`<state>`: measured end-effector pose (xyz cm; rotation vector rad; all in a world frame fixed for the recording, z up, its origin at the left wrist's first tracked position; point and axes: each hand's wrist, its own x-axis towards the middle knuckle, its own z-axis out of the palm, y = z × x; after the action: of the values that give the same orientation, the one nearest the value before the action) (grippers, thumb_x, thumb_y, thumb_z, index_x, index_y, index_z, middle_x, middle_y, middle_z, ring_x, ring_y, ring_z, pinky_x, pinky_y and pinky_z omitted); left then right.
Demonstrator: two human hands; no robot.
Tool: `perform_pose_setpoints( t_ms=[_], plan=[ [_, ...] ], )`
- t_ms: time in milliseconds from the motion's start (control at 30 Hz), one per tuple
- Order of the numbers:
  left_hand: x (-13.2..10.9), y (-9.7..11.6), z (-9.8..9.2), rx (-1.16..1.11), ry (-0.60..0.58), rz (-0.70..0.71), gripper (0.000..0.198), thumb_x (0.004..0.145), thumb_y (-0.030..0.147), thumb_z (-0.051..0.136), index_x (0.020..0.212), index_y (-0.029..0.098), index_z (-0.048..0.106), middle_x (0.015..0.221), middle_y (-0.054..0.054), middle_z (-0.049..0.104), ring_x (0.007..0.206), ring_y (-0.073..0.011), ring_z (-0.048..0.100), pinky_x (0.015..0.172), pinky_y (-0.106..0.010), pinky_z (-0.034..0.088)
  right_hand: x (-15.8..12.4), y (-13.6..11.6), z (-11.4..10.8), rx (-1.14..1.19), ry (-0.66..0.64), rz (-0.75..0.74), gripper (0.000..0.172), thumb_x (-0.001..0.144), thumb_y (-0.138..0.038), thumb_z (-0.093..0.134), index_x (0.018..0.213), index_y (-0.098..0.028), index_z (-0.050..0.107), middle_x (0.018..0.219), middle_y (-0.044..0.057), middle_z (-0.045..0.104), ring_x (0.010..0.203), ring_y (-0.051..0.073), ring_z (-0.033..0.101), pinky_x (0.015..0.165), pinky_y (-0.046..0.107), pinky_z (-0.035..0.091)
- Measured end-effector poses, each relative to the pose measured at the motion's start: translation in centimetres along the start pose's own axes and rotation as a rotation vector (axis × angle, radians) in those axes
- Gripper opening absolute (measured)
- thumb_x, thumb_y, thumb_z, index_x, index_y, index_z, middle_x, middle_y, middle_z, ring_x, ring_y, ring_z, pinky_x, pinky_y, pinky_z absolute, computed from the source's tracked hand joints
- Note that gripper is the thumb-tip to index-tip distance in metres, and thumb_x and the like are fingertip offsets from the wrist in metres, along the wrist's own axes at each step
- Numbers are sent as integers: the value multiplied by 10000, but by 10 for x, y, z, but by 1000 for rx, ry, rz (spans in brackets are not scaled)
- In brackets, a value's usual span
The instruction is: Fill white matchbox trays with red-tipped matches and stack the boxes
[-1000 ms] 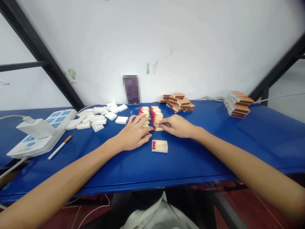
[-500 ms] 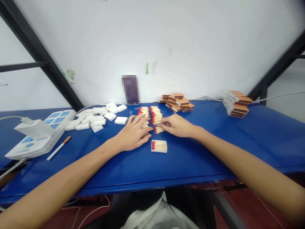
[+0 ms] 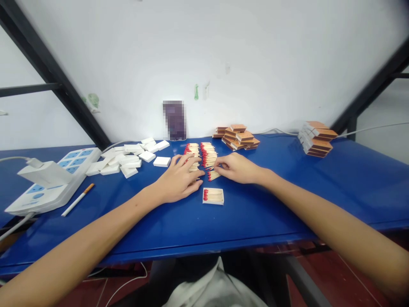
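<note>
My left hand (image 3: 179,181) lies with its fingers spread over the left row of red-tipped matches (image 3: 192,149), partly hiding it. At the right row of matches (image 3: 209,154), the thumb and forefinger of my right hand (image 3: 236,168) are pinched together at its near end, on matches there. A small group of matches (image 3: 213,175) lies just below those fingertips. Nearer to me sits an open white matchbox tray (image 3: 213,203), partly filled with matches whose red heads point left. How many matches the right fingers hold is hidden.
White matchbox trays (image 3: 129,160) lie heaped at the left, beside a power strip (image 3: 73,170) and a cigarette (image 3: 78,199). Brown matchbox sleeves (image 3: 243,136) are piled behind my right hand, and stacked matchboxes (image 3: 316,138) stand farther right. A pixelated panel (image 3: 175,121) leans against the wall.
The small group of matches by my right fingertips has shifted slightly toward me and to the right. Both hands stay almost in place; the view has moved a little.
</note>
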<state>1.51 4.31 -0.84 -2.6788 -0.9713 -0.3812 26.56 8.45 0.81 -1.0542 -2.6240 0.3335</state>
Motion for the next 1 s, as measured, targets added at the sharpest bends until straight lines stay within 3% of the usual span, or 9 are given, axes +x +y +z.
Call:
perform_pose_setpoints(
  t_ms=[367,500,1000],
  plan=[
    [2,1,-6,-72,123,55,271,977,275,476,1071,211,722,1293,-121,606,1244,-311,512,1020,-517,328,-5,-2,-14,47,-155,7,301,841,-418,665,1044,-197,681,680,-34,554,567,110,446,569,241,275],
    [3,5,-10,-108,167,97,260,970,255,479,1019,204,729,1237,-100,659,1184,-280,556,994,-472,361,-5,-3,-15,67,-166,-5,241,834,-392,652,962,-190,686,652,-40,534,542,104,420,558,243,275],
    [4,12,-12,-196,105,164,263,978,301,478,1075,190,695,1169,-88,699,1107,-247,605,971,-435,363,-4,-12,-14,38,-167,6,109,806,-265,636,838,-177,691,603,-44,534,538,94,426,569,243,282]
  ],
)
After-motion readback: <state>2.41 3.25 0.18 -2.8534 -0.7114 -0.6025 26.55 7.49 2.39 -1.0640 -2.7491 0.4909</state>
